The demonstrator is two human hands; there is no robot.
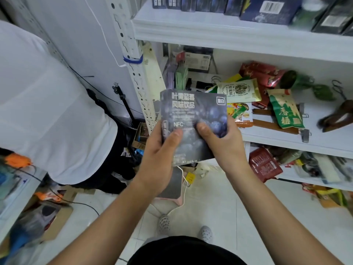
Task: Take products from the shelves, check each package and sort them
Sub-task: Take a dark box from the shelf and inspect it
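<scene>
I hold a dark blue box (193, 111) with blueberry artwork and white print upright in front of me, its face turned toward me. My left hand (158, 159) grips its lower left edge with the thumb on the front. My right hand (221, 144) grips its lower right corner, thumb pressed on the blueberries. More dark boxes of the same kind (267, 10) stand on the top shelf (229, 33) at the upper right.
The middle shelf (277, 140) holds green, yellow and red snack pouches (284, 109) and a brown object. A lower shelf holds a red pouch (264, 165) and more packs. Another person in a white shirt (47, 111) stands at my left. Cardboard, cables and a pink stool lie on the tiled floor.
</scene>
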